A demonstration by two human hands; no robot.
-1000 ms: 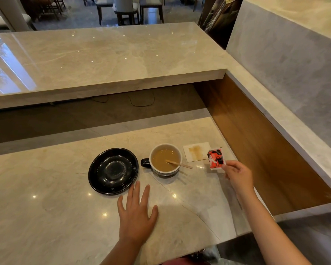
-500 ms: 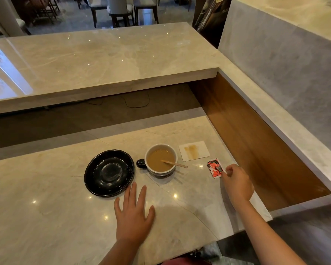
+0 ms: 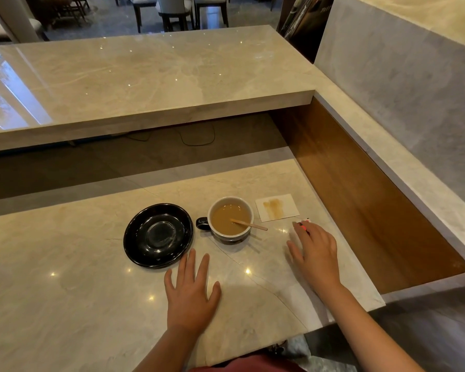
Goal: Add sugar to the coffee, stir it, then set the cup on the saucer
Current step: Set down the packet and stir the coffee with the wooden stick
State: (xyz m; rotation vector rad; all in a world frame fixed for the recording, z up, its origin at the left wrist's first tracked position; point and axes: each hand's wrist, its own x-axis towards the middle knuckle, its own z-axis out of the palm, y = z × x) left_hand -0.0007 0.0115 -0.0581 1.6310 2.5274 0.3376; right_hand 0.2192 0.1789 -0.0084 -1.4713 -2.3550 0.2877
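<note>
Cup (image 3: 231,218) of milky coffee stands on the marble worktop (image 3: 65,304), handle to the left, wooden stirrer (image 3: 249,224) leaning in it over the right rim. Black saucer (image 3: 158,235) just left of cup, apart from it. Stained white napkin (image 3: 277,210) just right of cup. Red sugar packet (image 3: 303,225) lies flat near napkin, right hand (image 3: 316,253) over it, fingertips touching, fingers loosely spread. Left hand (image 3: 189,294) flat on worktop, fingers wide, holding nothing.
</note>
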